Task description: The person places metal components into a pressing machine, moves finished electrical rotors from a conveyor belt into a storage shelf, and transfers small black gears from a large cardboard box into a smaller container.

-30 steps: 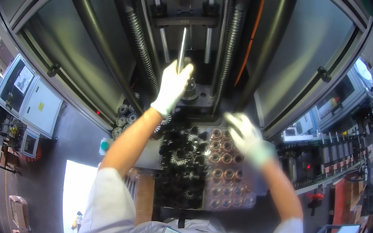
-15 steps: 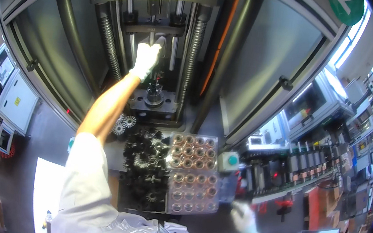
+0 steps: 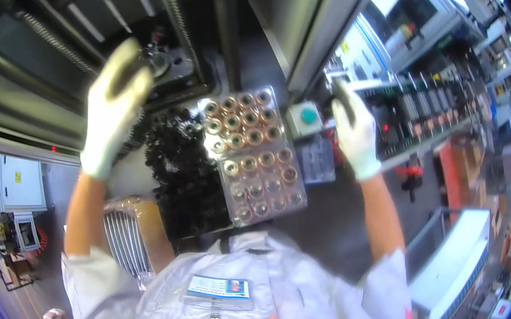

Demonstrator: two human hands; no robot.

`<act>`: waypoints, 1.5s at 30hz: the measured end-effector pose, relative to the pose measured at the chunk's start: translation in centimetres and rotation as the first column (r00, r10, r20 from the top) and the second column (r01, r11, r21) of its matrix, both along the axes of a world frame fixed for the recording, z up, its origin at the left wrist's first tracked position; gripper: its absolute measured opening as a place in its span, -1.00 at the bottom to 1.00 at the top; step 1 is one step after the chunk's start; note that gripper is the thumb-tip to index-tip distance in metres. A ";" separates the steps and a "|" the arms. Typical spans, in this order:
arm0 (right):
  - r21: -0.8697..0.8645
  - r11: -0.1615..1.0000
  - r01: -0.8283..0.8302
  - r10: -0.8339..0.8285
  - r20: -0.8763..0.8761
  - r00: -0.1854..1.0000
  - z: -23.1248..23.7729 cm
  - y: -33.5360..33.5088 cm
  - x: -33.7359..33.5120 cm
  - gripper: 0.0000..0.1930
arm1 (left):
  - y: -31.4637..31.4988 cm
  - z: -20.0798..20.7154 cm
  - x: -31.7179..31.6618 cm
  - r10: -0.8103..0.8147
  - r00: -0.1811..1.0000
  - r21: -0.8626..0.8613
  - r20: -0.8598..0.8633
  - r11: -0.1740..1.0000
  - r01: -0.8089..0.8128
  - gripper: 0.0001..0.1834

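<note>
My left hand point(image 3: 114, 102), in a white glove, is raised beside the press base, blurred by motion. Its thumb and fingers stand apart around a dark patch, and I make out nothing held. My right hand point(image 3: 356, 131), also gloved, hovers just right of a pale box with a green button point(image 3: 307, 116). Its fingers are spread, with a dark patch between them. Between the hands lies a clear plastic tray point(image 3: 290, 212) with rows of copper-coloured rings point(image 3: 249, 118). Left of it is a heap of dark toothed parts point(image 3: 177, 162). A round metal fixture point(image 3: 157, 64) sits on the press base.
The press's threaded column point(image 3: 173, 3) and frame post point(image 3: 330, 34) rise at the far side. A rack of cylindrical parts point(image 3: 427, 108) stands at right. Near my left forearm is a box of metal rods point(image 3: 125, 239). A white-topped cart point(image 3: 455, 257) is at lower right.
My left hand has come down and back out of the press. My right hand has moved up and forward to beside the green-button box. The view has turned and shifted.
</note>
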State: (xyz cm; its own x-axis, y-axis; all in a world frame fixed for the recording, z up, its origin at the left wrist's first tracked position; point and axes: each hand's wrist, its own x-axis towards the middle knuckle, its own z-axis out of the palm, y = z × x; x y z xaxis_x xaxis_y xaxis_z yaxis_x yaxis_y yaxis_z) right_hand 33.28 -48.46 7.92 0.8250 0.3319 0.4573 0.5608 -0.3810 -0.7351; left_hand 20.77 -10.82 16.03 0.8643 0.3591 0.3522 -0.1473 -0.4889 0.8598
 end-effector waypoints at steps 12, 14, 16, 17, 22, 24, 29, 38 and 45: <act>-0.454 0.885 -0.103 0.276 0.334 0.901 -7.6 -0.2 -0.9 -0.63 | -19.6 -17.8 -4.5 -0.267 0.918 0.581 -0.293 0.713 0.393 -0.72; -0.396 0.910 -0.127 0.188 0.121 0.975 -8.3 -0.6 -4.6 -0.59 | -20.1 -19.8 -4.2 -0.261 0.902 0.680 -0.343 0.594 0.430 -0.66; -0.322 0.930 -0.174 0.151 -0.096 0.984 -9.9 -2.6 -7.6 -0.58 | -21.6 -19.1 -3.4 -0.232 0.893 0.698 -0.386 0.558 0.448 -0.71; -0.258 0.939 -0.227 0.177 -0.202 0.963 -10.9 -3.3 -8.8 -0.56 | -22.0 -18.3 -3.4 -0.222 0.895 0.715 -0.387 0.541 0.443 -0.72; -0.085 0.958 -0.273 0.191 -0.521 0.832 -12.6 -3.6 -11.2 -0.51 | -23.0 -19.3 -2.5 -0.184 0.957 0.753 -0.227 0.589 0.292 -0.84; -0.037 0.960 -0.279 0.205 -0.588 0.783 -12.8 -3.5 -10.6 -0.50 | -22.9 -19.2 -1.6 -0.211 0.905 0.752 -0.368 0.505 0.424 -0.79; -0.164 0.939 -0.302 0.171 -0.538 0.825 -13.8 -5.0 -8.6 -0.49 | -21.7 -17.3 -2.4 -0.138 0.922 0.479 -0.361 0.821 0.310 -0.63; 0.038 0.911 -0.411 0.406 -0.258 0.877 -4.4 7.6 -12.9 -0.57 | -14.9 -10.4 -25.8 -0.038 0.999 -0.723 -0.033 0.691 0.003 -0.65; -0.253 -0.248 -0.935 0.964 0.029 -0.263 -2.7 25.1 -39.4 -0.60 | -18.7 -13.0 -49.2 0.507 0.784 -0.585 -0.358 0.533 -0.612 -0.52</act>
